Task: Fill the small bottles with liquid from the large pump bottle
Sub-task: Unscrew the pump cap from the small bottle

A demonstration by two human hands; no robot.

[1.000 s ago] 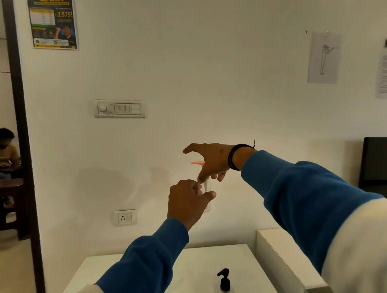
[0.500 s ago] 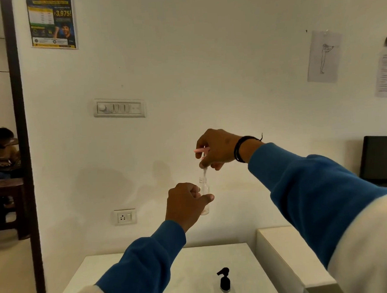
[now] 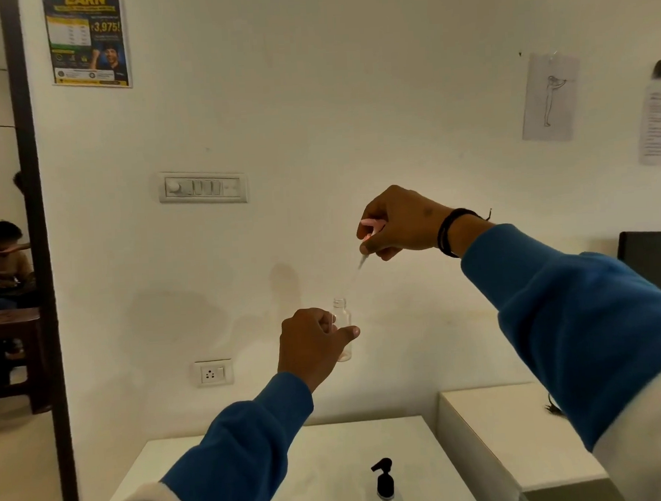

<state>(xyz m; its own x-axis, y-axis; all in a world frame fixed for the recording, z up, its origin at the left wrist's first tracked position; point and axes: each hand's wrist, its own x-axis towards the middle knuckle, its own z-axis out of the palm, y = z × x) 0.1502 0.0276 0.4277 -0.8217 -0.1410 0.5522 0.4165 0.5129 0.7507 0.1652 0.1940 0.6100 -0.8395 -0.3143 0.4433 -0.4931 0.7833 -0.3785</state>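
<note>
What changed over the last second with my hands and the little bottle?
The right hand rose, drawing the pink-topped sprayer cap and its tube up out of the small bottle. The left hand kept gripping the bottle, and the pump bottle stayed on the table.

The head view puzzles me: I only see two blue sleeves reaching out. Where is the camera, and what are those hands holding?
No machine here: a person wears a wide-angle camera on the head, so you see their own arms from above. The left hand holds a small clear bottle upright in the air, its mouth open. The right hand is above it, pinching a pink spray cap whose thin tube slants down toward the bottle's mouth. Below, on the white table, stands the large pump bottle with a black pump; only its top shows. Whether the small bottle has liquid in it, I cannot tell.
</note>
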